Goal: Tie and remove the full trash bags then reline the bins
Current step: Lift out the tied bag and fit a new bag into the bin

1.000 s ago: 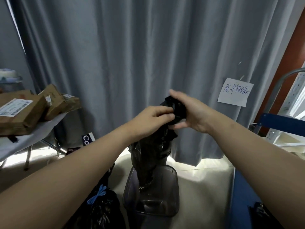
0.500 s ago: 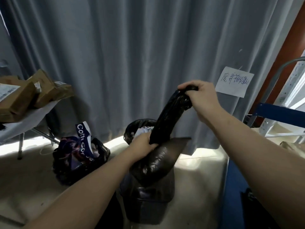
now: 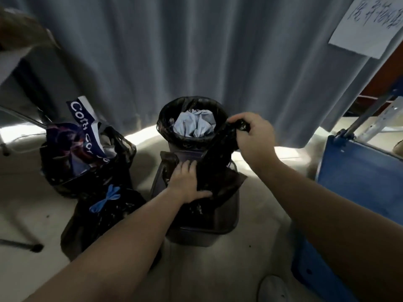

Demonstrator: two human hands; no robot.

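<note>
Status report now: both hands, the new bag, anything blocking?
Right hand gripping bunched end of the new black bag, held up. Left hand pressing bag into front bin. Bag not spread over rim. Full lined bin directly behind.

Left hand [image 3: 187,184] pressed flat; right hand [image 3: 254,136] clenched, raised.
</note>
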